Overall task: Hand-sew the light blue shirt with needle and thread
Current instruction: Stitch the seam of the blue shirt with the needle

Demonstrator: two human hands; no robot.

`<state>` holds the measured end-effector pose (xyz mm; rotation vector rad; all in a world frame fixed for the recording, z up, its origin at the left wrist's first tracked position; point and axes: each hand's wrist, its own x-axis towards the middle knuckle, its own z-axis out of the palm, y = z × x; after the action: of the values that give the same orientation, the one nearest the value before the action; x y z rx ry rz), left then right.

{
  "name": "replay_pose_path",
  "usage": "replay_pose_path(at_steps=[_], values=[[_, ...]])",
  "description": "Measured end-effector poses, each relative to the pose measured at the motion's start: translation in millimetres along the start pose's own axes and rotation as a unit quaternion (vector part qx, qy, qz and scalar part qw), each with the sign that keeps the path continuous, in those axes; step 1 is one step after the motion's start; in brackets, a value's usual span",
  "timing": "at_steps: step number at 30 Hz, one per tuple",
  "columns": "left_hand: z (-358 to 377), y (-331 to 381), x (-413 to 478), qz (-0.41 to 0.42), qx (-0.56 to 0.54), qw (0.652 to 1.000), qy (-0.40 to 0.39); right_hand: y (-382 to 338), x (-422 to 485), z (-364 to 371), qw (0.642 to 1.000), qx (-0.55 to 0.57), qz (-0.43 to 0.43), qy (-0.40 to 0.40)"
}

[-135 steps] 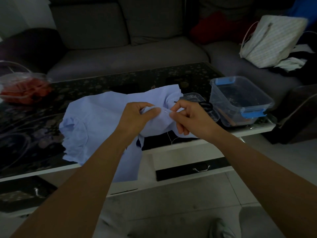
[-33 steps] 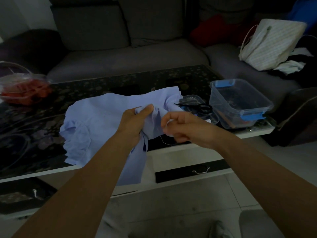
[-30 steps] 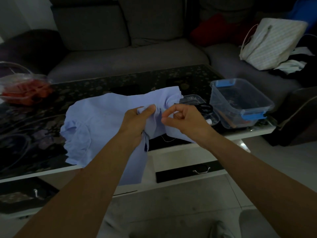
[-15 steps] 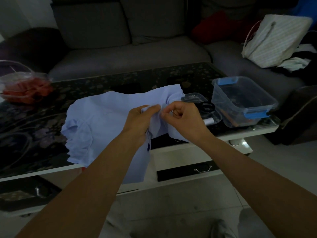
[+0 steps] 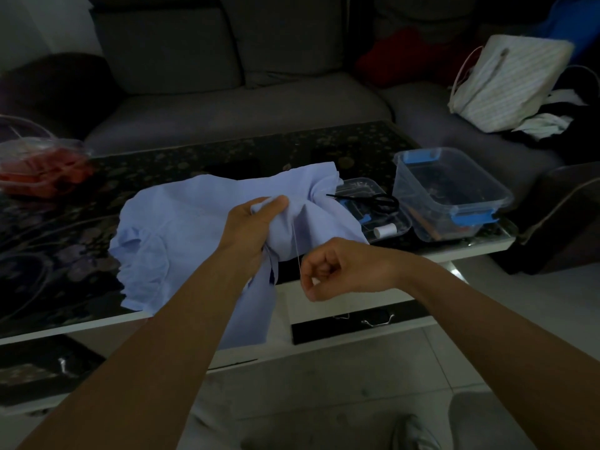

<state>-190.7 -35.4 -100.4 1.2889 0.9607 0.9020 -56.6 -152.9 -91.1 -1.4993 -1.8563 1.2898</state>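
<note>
Blue shirt (image 5: 194, 216) fold gripped in left hand (image 5: 250, 228), right hand (image 5: 337, 271) pinching thread (image 5: 296, 245) taut below it: stitch pull-through apparently under way, next likely another pass through the fold.

Dark floral table (image 5: 194, 157) with light blue shirt (image 5: 181, 216), shallow clear tray (image 5: 363, 181), blue-clipped clear box (image 5: 431, 219), red-filled container (image 5: 42, 167).

Home living room: sofa (image 5: 233, 102), coffee table (image 5: 227, 157)

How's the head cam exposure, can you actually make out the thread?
Head view: underexposed, sofa and table murky; shirt is the brightest patch; thread reads as a thin pale line from left hand down to right hand; needle not discernible.
</note>
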Motion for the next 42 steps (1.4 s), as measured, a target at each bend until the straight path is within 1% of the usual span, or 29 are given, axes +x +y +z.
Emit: replay_pose_path(at_steps=[3,4,5,6,7,8,9,10,11,12,13,14,15,18,20,23,25,27,30,33,37,42], values=[[-2,0,1,0.001,0.014,1.000,-0.003,-1,-1,-2,0.994,0.002,0.062,-0.086],[-2,0,1,0.003,0.020,1.000,-0.002,-1,-2,-3,0.992,-0.005,0.074,-0.099],[-3,0,1,0.006,0.027,1.000,-0.001,-1,-3,-5,0.993,-0.014,0.079,-0.091],[-3,0,1,0.008,0.032,0.999,-0.002,-2,-4,-7,0.995,-0.020,0.078,-0.053],[-3,0,0,0.013,0.034,0.999,-0.007,-3,-2,-9,0.998,-0.010,0.067,0.013],[-3,0,0,0.019,0.035,0.999,-0.019,-2,0,-11,0.993,0.022,0.049,0.105],[-4,-1,0,0.026,0.038,0.998,-0.034,0,3,-14,0.975,0.069,0.029,0.210],[-5,-1,-1,0.031,0.041,0.997,-0.052,3,6,-17,0.944,0.104,0.014,0.312],[-5,0,-2,0.034,0.041,0.996,-0.070,6,9,-19,0.912,0.114,0.004,0.395],[-6,0,-2,0.034,0.041,0.995,-0.088,6,11,-21,0.888,0.116,-0.008,0.444],[-6,0,-3,0.033,0.041,0.993,-0.104,4,13,-20,0.879,0.124,-0.028,0.460],[-6,0,-4,0.032,0.042,0.992,-0.116,1,15,-18,0.882,0.128,-0.049,0.451],[-6,0,-5,0.033,0.042,0.991,-0.123,-2,16,-16,0.895,0.124,-0.056,0.425],[-9,-1,-5,0.041,0.056,0.990,-0.121,-7,22,-10,0.932,0.118,-0.015,0.342],[-14,0,-3,0.036,0.069,0.989,-0.126,-4,26,-11,0.935,0.149,0.002,0.322],[-24,1,-4,0.033,0.106,0.986,-0.121,2,30,-13,0.928,0.150,0.024,0.341],[-29,2,-4,0.041,0.105,0.988,-0.108,4,30,-14,0.923,0.150,0.023,0.354],[-33,4,-7,0.052,0.102,0.989,-0.092,5,28,-15,0.927,0.140,0.008,0.347],[-36,5,-8,0.072,0.131,0.987,-0.061,7,26,-16,0.936,0.102,-0.003,0.337],[-35,6,-11,0.103,0.156,0.980,-0.065,9,26,-15,0.938,0.087,-0.020,0.336],[-33,6,-12,0.131,0.176,0.974,-0.066,11,23,-15,0.930,0.079,-0.049,0.355],[-30,4,-12,0.148,0.164,0.973,-0.063,13,23,-15,0.923,0.092,-0.053,0.369]])
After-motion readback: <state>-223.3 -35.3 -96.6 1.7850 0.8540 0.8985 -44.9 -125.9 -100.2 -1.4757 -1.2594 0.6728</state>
